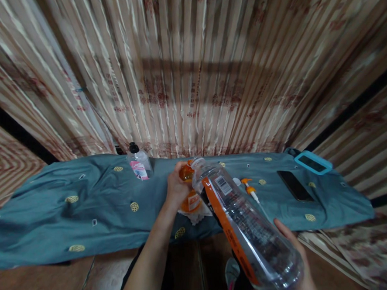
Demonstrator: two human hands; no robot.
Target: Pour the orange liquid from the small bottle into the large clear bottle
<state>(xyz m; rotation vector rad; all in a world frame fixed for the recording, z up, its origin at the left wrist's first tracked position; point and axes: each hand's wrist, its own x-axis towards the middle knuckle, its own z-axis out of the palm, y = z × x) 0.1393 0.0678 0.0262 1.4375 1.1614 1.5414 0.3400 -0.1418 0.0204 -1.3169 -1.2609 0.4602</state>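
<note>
My right hand [294, 261] is wrapped round the base of a large clear plastic bottle [247, 225] with an orange-striped label, tilted so its open neck points at a small orange bottle [189, 193]. My left hand [176, 185] grips that small orange bottle by its top, over the teal cloth. The big bottle's mouth sits right against the small one's top. Crumpled clear wrapping lies under the small bottle.
The teal embroidered cloth [85, 204] covers a long table. On it stand a clear bottle with a black cap and pink label [138, 163], an orange-and-white pump nozzle [250, 188], a dark phone [294, 185] and a blue-framed device [312, 162]. Striped curtains hang behind.
</note>
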